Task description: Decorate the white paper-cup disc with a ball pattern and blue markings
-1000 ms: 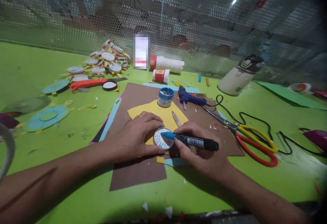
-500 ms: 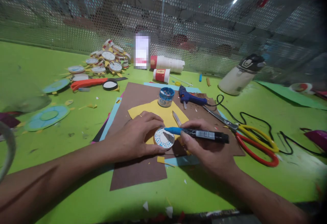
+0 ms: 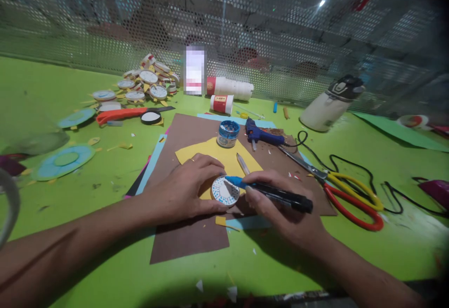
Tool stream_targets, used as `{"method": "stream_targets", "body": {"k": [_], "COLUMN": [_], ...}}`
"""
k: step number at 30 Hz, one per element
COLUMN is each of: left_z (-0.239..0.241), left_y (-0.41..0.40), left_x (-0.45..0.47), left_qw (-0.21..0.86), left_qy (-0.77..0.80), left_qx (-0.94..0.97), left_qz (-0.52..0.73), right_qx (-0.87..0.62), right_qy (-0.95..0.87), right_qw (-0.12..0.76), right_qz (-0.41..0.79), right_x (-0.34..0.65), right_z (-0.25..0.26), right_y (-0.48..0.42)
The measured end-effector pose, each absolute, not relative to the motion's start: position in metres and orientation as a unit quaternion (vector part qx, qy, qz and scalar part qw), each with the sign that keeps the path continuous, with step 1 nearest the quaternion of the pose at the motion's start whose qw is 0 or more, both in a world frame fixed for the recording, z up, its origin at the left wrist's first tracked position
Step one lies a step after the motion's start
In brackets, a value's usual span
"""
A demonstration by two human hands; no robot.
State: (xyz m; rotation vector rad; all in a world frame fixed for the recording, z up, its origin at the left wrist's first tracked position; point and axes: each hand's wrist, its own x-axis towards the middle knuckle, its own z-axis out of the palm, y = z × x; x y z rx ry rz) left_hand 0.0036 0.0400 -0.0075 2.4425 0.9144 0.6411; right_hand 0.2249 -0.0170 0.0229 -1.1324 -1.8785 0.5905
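Between the thumb and fingers of my left hand (image 3: 194, 184) is a small white paper disc (image 3: 221, 197) marked with blue dots and dividing lines. My right hand (image 3: 284, 205) grips a black marker (image 3: 278, 195) with a blue front end. Its tip is at the disc's upper part; whether it touches cannot be made out. Beneath the disc lies a yellow paper sheet (image 3: 196, 151) on brown paper (image 3: 189, 242). A pencil-like pen (image 3: 242, 164) rests just beyond my right fingers, and a blue paint jar (image 3: 228, 134) stands behind the disc.
A blue glue gun (image 3: 263, 134) and scissors with red and yellow handles (image 3: 351, 195) lie to the right, among black cords. At the back are decorated discs (image 3: 149, 77), paper cups (image 3: 221, 104) and a kettle-like container (image 3: 331, 104). An orange cutter (image 3: 122, 113) lies left.
My right hand has turned slightly, and the marker's rear end has dropped a little. My left hand keeps its hold on the disc, which stays in nearly the same place.
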Motion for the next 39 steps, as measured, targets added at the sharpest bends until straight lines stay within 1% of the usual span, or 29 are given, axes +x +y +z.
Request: {"method": "stream_targets", "body": {"k": [9, 32, 35, 39], "left_z": [-0.0085, -0.0108, -0.0104, -0.0085], "left_y": [0.0402, 0.0415, 0.0408, 0.0403], "left_x": [0.0044, 0.0037, 0.0044, 0.0054], "left_qw": [0.233, 0.217, 0.225, 0.234], "left_qy": [0.329, 0.312, 0.321, 0.332], "left_qx": [0.884, 0.894, 0.888, 0.882], "left_qz": [0.238, 0.238, 0.243, 0.24], "right_qx": [-0.465, -0.44, -0.446, -0.458], "right_qy": [-0.739, -0.78, -0.763, -0.717], "right_qw": [0.407, 0.399, 0.415, 0.465], "right_qz": [0.269, 0.196, 0.215, 0.244], "right_x": [0.2243, 0.2226, 0.2248, 0.2295], "right_z": [0.0177, 0.0206, 0.0186, 0.0156], "right_y": [-0.0158, -0.016, -0.0173, -0.0191]}}
